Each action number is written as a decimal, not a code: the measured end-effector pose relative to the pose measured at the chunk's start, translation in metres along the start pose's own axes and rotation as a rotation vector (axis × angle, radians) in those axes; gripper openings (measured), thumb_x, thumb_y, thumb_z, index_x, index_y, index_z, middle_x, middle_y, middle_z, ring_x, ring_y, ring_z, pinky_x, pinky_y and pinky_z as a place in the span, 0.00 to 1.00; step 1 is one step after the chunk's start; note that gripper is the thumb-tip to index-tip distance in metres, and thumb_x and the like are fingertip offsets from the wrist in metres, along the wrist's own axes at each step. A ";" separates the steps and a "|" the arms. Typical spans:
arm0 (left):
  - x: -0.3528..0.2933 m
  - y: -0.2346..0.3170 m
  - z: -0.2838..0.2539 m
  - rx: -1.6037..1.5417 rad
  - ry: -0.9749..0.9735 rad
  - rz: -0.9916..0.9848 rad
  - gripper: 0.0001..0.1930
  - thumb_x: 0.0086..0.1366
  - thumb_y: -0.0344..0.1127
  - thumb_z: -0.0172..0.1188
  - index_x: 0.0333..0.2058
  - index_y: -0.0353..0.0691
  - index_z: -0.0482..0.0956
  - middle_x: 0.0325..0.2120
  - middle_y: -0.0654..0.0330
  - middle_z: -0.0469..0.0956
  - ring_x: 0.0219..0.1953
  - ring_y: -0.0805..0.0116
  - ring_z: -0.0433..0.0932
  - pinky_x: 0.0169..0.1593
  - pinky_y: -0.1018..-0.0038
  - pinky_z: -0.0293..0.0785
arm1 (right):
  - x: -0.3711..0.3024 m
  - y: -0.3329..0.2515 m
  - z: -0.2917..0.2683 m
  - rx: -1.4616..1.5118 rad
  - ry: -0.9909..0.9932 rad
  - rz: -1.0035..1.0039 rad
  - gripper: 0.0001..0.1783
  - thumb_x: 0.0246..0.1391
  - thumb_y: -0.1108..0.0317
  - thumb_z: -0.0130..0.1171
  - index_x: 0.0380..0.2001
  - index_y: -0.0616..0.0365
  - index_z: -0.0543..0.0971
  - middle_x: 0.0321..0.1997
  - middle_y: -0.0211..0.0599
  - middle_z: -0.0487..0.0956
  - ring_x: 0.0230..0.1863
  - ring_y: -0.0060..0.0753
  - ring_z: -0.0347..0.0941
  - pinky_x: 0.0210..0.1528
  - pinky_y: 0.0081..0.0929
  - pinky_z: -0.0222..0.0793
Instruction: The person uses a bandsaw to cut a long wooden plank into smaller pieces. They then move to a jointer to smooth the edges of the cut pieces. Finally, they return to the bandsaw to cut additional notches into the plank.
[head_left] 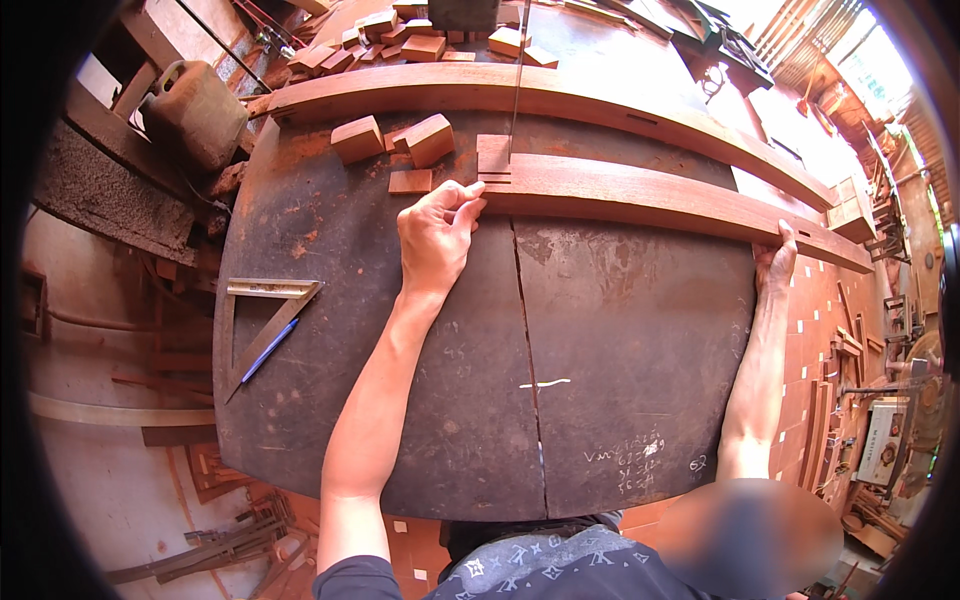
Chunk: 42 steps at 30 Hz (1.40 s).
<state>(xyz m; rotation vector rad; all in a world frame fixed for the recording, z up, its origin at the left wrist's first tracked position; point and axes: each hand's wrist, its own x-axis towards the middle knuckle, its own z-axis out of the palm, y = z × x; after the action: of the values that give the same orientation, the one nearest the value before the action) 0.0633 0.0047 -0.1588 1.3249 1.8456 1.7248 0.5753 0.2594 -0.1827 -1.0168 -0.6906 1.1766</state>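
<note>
A long reddish-brown wooden beam (640,190) lies across the dark metal saw table (620,290). Its left end has narrow cuts and meets the thin upright bandsaw blade (517,95). My left hand (438,232) is closed in a pinch at that end, fingertips against the wood just left of the blade. Farther right, my right hand (776,262) grips the beam near its other end, thumb on the near face and the other fingers hidden beneath.
A second beam (440,82) lies behind the first. Small wood blocks (428,141) sit left of the blade, with more offcuts (423,48) piled at the back. A triangular square (270,288) and blue pen (270,350) rest at left, near a dusty jerrycan (195,115).
</note>
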 end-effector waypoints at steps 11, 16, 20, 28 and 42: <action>0.001 -0.001 0.003 -0.022 0.015 -0.016 0.04 0.67 0.26 0.70 0.39 0.36 0.88 0.24 0.60 0.86 0.23 0.78 0.84 0.28 0.77 0.76 | 0.010 0.002 -0.007 -0.014 -0.012 0.028 0.29 0.61 0.60 0.67 0.60 0.61 0.72 0.58 0.43 0.78 0.60 0.43 0.78 0.63 0.45 0.79; 0.001 -0.002 0.003 -0.006 0.018 -0.016 0.04 0.67 0.26 0.70 0.40 0.36 0.89 0.25 0.59 0.87 0.23 0.77 0.84 0.28 0.77 0.77 | 0.008 0.002 -0.005 -0.013 -0.019 0.021 0.28 0.61 0.59 0.67 0.60 0.59 0.72 0.58 0.42 0.78 0.60 0.43 0.78 0.62 0.43 0.80; 0.002 0.001 0.003 0.002 0.010 -0.047 0.04 0.68 0.27 0.69 0.41 0.37 0.89 0.27 0.59 0.88 0.27 0.77 0.85 0.31 0.77 0.80 | 0.012 0.002 -0.008 -0.011 -0.024 0.026 0.28 0.61 0.59 0.67 0.60 0.58 0.73 0.58 0.41 0.78 0.58 0.42 0.79 0.60 0.42 0.81; 0.003 -0.006 -0.001 0.083 -0.009 0.028 0.04 0.70 0.25 0.67 0.40 0.32 0.88 0.34 0.59 0.90 0.36 0.76 0.88 0.43 0.76 0.87 | 0.011 0.003 -0.005 -0.008 -0.021 0.039 0.28 0.60 0.60 0.68 0.60 0.58 0.73 0.57 0.39 0.79 0.57 0.40 0.79 0.57 0.39 0.82; -0.008 -0.005 -0.001 0.022 0.043 0.096 0.05 0.64 0.23 0.72 0.38 0.32 0.87 0.32 0.48 0.88 0.29 0.74 0.86 0.33 0.75 0.77 | 0.001 0.000 -0.003 -0.014 0.009 0.038 0.27 0.60 0.59 0.67 0.58 0.59 0.73 0.56 0.41 0.79 0.58 0.40 0.79 0.60 0.39 0.81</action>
<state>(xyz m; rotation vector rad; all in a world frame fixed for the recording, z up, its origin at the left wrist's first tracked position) 0.0646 -0.0014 -0.1654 1.4178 1.8571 1.7990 0.5783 0.2599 -0.1843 -1.0499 -0.6756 1.2007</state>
